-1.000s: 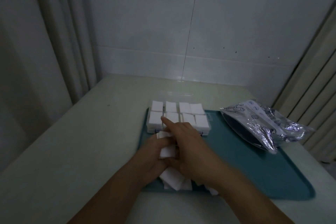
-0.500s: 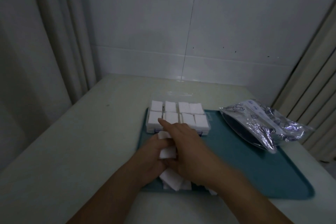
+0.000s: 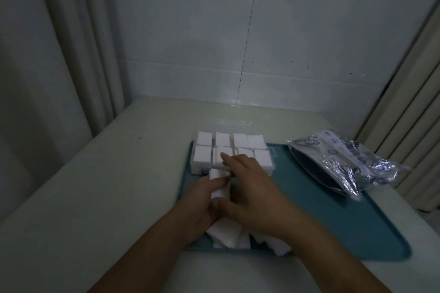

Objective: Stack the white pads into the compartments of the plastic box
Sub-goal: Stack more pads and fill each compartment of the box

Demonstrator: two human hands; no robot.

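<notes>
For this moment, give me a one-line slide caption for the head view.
Left hand holds a pad stack while the right hand reaches to the box on a teal tray.

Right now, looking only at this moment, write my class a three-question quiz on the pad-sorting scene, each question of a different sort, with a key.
1. True or false: the plastic box sits at the far left part of the teal tray.
2. Which hand holds a small stack of white pads? A) left hand B) right hand C) neither
3. Fill in: the silver foil bag lies to the ____ of the box.

Key: 1 true; 2 A; 3 right.
</notes>
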